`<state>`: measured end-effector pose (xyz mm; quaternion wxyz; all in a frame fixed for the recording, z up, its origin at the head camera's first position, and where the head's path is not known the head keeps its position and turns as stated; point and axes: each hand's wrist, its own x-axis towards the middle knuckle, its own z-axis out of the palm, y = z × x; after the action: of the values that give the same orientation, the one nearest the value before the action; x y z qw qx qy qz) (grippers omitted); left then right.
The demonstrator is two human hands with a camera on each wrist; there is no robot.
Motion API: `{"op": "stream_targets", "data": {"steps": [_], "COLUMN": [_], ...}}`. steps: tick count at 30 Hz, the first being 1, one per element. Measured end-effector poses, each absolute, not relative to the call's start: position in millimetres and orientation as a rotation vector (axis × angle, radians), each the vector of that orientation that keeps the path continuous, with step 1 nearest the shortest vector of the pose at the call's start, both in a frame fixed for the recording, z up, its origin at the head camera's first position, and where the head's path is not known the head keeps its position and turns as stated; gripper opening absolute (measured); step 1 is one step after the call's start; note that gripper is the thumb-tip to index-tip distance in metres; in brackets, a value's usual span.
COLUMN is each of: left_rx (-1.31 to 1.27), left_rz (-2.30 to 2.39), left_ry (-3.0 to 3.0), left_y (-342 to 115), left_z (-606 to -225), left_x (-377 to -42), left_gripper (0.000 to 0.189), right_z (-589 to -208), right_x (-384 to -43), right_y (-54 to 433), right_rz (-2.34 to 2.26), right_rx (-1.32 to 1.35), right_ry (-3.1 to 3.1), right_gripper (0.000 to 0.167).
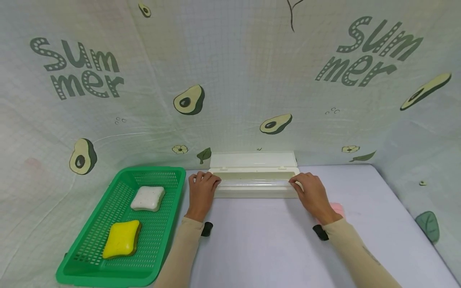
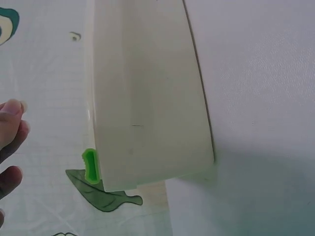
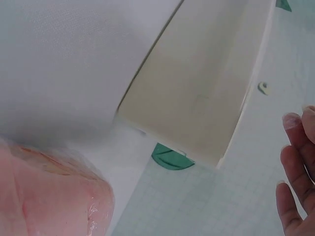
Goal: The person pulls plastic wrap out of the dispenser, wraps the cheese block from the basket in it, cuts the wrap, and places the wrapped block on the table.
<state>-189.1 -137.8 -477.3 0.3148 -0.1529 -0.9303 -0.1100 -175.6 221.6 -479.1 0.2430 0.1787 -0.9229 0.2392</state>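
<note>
A long white cling film dispenser (image 1: 255, 193) lies at the back of the table with its lid (image 1: 252, 160) raised. Clear cling film (image 1: 253, 183) shines across its opening. At the dispenser's left end my left hand (image 1: 202, 194) pinches the film's edge between thumb and fingertips. My right hand (image 1: 312, 196) pinches it likewise at the right end, its other fingers spread in the right wrist view. The film itself is hard to make out in both wrist views. A small green piece (image 2: 91, 166) sits on the dispenser's edge.
A pink item wrapped in clear film (image 3: 54, 196) lies beside my right wrist, partly hidden in the head view. To the left stands a green basket (image 1: 169, 224) holding a white sponge (image 1: 147, 198) and a yellow sponge (image 1: 121, 239). A printed curtain (image 1: 230, 80) hangs behind the table.
</note>
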Motion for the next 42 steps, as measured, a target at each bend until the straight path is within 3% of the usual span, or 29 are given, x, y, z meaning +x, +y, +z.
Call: {"op": "stream_targets", "data": {"steps": [21, 42], "left_rx": [-0.443, -0.505], "left_rz": [-0.321, -0.427], "left_ry": [-2.355, -2.207], "left_y": [-141.2, -141.5], "left_z": [-463.2, -421.3], "left_x": [-188.2, -182.9], "left_gripper": [0.006, 0.004], "right_z": [-463.8, -430.2], "right_x": [-174.0, -166.9], "right_y": [225.2, 227.6], "right_rz": [0.627, 0.649], "right_rx": [0.510, 0.518], "right_ry": [-2.442, -2.304], "right_gripper": [0.018, 0.022]}}
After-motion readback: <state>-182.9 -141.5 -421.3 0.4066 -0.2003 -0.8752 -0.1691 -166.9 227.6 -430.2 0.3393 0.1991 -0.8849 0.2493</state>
